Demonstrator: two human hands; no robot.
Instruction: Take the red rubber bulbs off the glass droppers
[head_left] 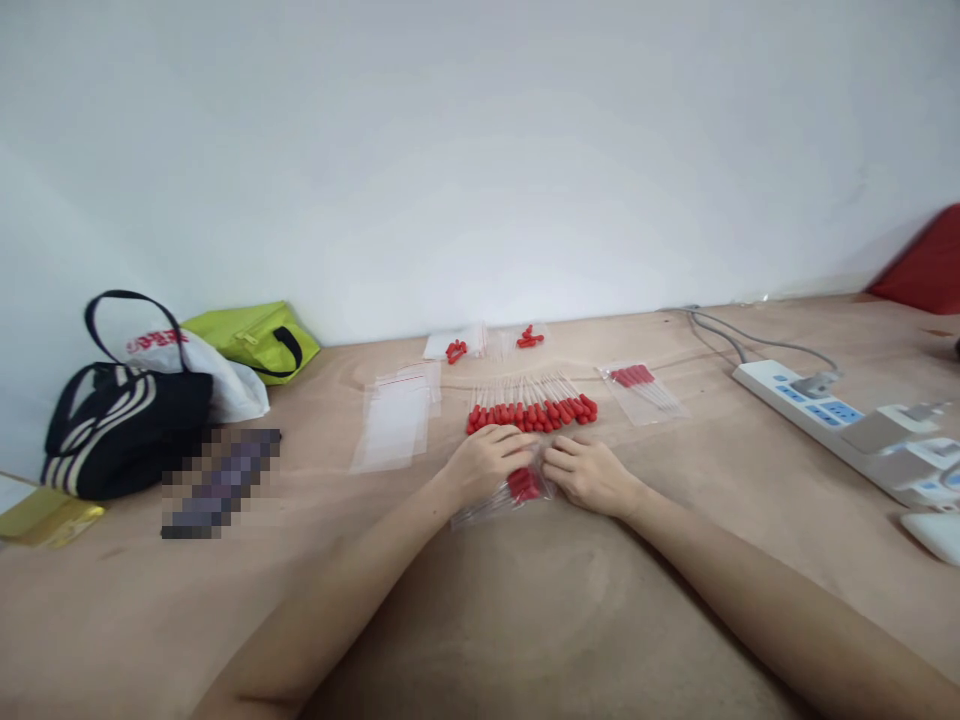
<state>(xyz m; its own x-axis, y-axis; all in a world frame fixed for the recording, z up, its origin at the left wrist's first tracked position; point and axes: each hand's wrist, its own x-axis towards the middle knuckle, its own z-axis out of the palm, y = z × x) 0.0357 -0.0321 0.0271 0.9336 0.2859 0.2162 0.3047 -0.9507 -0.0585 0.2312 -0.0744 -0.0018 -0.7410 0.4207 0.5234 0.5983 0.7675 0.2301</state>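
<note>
Head view: left hand (491, 465), right hand (592, 475), fingers bent at clear bag (487, 507); whether pinching, can't tell. Likely light, limp, slippery; best held by edges.

On a table (547, 620), a packet of sticks (480, 512) lies partly under the left hand (489, 462), the right hand (592, 473) at its right edge. Just behind the hands is a row of loose sticks (532, 413). Left of the row: flat bags (394, 425), then a handbag (135, 430). Right of it: another filled packet (643, 390), then a power strip (802, 400).
</note>
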